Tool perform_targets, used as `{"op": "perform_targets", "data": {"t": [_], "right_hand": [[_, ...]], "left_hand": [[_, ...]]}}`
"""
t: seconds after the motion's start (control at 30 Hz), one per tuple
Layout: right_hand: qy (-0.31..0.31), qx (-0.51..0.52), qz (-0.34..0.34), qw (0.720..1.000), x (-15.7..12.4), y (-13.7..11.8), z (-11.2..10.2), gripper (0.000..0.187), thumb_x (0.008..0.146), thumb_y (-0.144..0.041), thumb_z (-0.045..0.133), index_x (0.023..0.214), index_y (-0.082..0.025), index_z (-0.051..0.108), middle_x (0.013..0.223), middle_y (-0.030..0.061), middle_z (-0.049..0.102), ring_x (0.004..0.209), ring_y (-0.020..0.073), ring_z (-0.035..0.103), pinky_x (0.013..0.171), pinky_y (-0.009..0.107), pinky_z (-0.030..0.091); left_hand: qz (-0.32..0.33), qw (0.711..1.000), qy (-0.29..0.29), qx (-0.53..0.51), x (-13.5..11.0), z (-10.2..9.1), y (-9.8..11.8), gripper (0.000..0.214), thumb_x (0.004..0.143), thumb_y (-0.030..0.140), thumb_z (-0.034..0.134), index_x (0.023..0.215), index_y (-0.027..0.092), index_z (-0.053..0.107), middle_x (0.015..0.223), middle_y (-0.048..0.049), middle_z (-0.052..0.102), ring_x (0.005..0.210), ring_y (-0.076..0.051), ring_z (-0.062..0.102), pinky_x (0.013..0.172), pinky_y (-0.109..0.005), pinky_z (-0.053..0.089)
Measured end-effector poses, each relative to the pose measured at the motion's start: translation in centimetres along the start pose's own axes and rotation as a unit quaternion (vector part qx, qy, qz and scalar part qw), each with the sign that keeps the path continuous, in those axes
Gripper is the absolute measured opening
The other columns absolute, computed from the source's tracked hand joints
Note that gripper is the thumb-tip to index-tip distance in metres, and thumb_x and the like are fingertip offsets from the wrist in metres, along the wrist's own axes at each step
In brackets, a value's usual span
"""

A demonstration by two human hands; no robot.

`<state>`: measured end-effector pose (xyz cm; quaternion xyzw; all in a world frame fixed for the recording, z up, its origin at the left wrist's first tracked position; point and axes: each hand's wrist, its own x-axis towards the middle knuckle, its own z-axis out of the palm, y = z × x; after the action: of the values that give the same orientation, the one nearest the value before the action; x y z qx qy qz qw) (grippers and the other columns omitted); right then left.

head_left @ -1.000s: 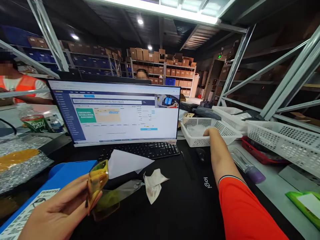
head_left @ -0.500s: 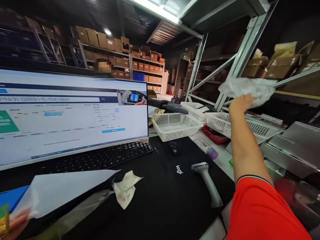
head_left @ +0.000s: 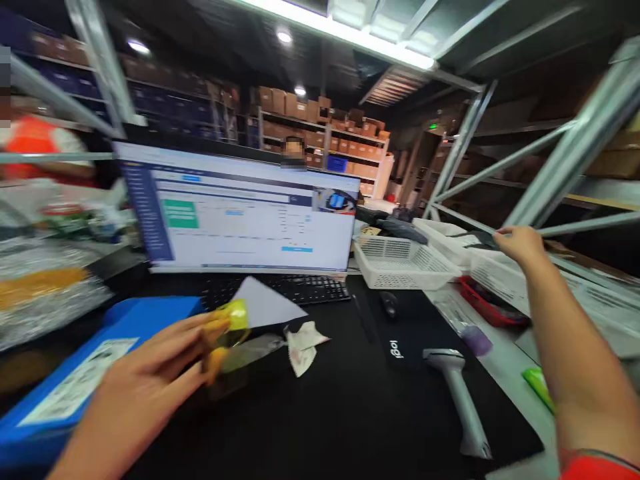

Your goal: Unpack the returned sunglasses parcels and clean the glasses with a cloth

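Left hand (head_left: pixel 143 380) near left, fingers clamped on yellow translucent piece (head_left: pixel 239 313), held above dark surface (head_left: pixel 350 413) between blue labelled pack (head_left: pixel 160 312) and crumpled cloth (head_left: pixel 303 347). Right hand (head_left: pixel 523 245) extended far right, by white basket (head_left: pixel 493 273); blur, cannot tell whether its fingers are apart or together. Risks, as judged: light pinch could let piece slip, drop and scratch; fingertips on clear face could smudge it; outstretched arm could knock basket.

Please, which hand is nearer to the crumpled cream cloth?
Left. The left hand is to the left of the crumpled cream cloth; the right hand is farther away, to its right.
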<state>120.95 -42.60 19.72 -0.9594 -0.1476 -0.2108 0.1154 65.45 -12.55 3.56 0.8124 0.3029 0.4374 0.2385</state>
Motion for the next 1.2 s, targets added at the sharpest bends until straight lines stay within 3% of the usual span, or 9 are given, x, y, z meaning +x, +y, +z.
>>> {"op": "perform_targets", "data": {"t": [0.13, 0.2, 0.27, 0.4, 0.53, 0.7, 0.83, 1.07, 1.2], "right_hand": [[-0.022, 0.128, -0.25, 0.96, -6.9, -10.9, 0.4, 0.026, 0.093, -0.029, 0.063, 0.116, -0.022, 0.075, 0.11, 0.0106, 0.075, 0.096, 0.0201, 0.069, 0.083, 0.031, 0.048], [-0.034, 0.255, -0.435, 0.863, -12.5, -15.2, 0.1, 0.028, 0.092, -0.032, 0.066, 0.117, -0.022, 0.074, 0.105, 0.0099, 0.075, 0.089, 0.021, 0.071, 0.081, 0.033, 0.052], [-0.112, 0.336, -0.532, 0.769, -17.8, -18.0, -0.6, 0.036, 0.092, -0.037, 0.066, 0.126, -0.026, 0.069, 0.111, 0.0077, 0.074, 0.086, 0.02, 0.072, 0.078, 0.032, 0.058], [-0.146, 0.293, -0.653, 0.683, -24.2, -20.3, -1.6, 0.085, 0.084, -0.03, 0.077, 0.158, -0.033, 0.034, 0.15, 0.0077, 0.054, 0.128, 0.0275, 0.06, 0.102, 0.041, 0.056], [-0.104, 0.244, -0.697, 0.666, -27.3, -20.3, -0.6, 0.117, 0.07, -0.019, 0.088, 0.163, -0.029, 0.018, 0.159, 0.0103, 0.043, 0.141, 0.0309, 0.048, 0.116, 0.047, 0.046], [-0.049, 0.251, -0.7, 0.667, -30.1, -20.2, 0.4, 0.087, 0.083, -0.013, 0.075, 0.158, -0.027, 0.032, 0.13, 0.0109, 0.069, 0.112, 0.028, 0.07, 0.094, 0.045, 0.061], [-0.051, 0.253, -0.695, 0.671, -31.0, -20.4, 0.2, 0.088, 0.082, -0.011, 0.077, 0.157, -0.026, 0.033, 0.126, 0.0108, 0.072, 0.106, 0.0276, 0.073, 0.089, 0.043, 0.063], [-0.14, 0.293, -0.631, 0.705, -29.0, -18.2, 1.2, 0.084, 0.074, -0.01, 0.082, 0.149, -0.033, 0.05, 0.127, 0.0055, 0.073, 0.105, 0.0269, 0.074, 0.09, 0.04, 0.064], [-0.186, 0.417, -0.518, 0.724, -26.2, -15.8, 1.5, 0.07, 0.072, -0.031, 0.088, 0.137, -0.039, 0.063, 0.117, 0.0028, 0.077, 0.103, 0.0306, 0.076, 0.092, 0.046, 0.064]], "left_hand": [[0.092, 0.996, -0.006, -0.008, 0.4, 1.0, 2.9, 0.032, 0.083, 0.047, 0.071, 0.103, 0.024, 0.08, 0.113, -0.0063, 0.077, 0.102, -0.025, 0.075, 0.096, -0.04, 0.061], [0.119, 0.993, 0.001, 0.003, 0.0, 1.7, 3.1, 0.027, 0.083, 0.034, 0.071, 0.106, 0.021, 0.079, 0.116, -0.0091, 0.076, 0.105, -0.024, 0.074, 0.098, -0.038, 0.061], [0.134, 0.991, 0.005, 0.017, -0.7, 2.2, 3.1, 0.028, 0.082, 0.023, 0.07, 0.108, 0.018, 0.077, 0.12, -0.0112, 0.074, 0.108, -0.024, 0.073, 0.099, -0.038, 0.06], [0.145, 0.988, -0.008, 0.049, -2.0, 2.6, 3.5, 0.037, 0.076, 0.012, 0.071, 0.113, 0.016, 0.075, 0.124, -0.0129, 0.072, 0.112, -0.026, 0.07, 0.1, -0.04, 0.06], [0.152, 0.986, -0.03, 0.066, -2.5, 2.5, 3.9, 0.038, 0.073, 0.007, 0.072, 0.111, 0.012, 0.074, 0.122, -0.015, 0.071, 0.112, -0.027, 0.069, 0.101, -0.042, 0.059], [0.168, 0.983, -0.067, 0.039, -2.7, 2.7, 4.2, 0.038, 0.075, 0.006, 0.07, 0.113, 0.013, 0.072, 0.121, -0.013, 0.07, 0.113, -0.025, 0.068, 0.102, -0.04, 0.058], [0.16, 0.982, -0.093, 0.031, -2.7, 2.9, 4.2, 0.037, 0.076, 0.006, 0.071, 0.112, 0.013, 0.071, 0.122, -0.0139, 0.07, 0.114, -0.026, 0.067, 0.103, -0.042, 0.057], [0.102, 0.986, -0.114, -0.062, -2.7, 1.9, 2.4, 0.084, 0.065, 0.037, 0.091, 0.139, 0.022, 0.055, 0.133, -0.0145, 0.065, 0.121, -0.031, 0.065, 0.106, -0.047, 0.056], [0.02, 0.992, -0.029, -0.121, -1.2, 1.9, 0.6, 0.051, 0.089, 0.031, 0.066, 0.138, 0.021, 0.053, 0.114, -0.0091, 0.073, 0.106, -0.022, 0.073, 0.091, -0.037, 0.063]]}}
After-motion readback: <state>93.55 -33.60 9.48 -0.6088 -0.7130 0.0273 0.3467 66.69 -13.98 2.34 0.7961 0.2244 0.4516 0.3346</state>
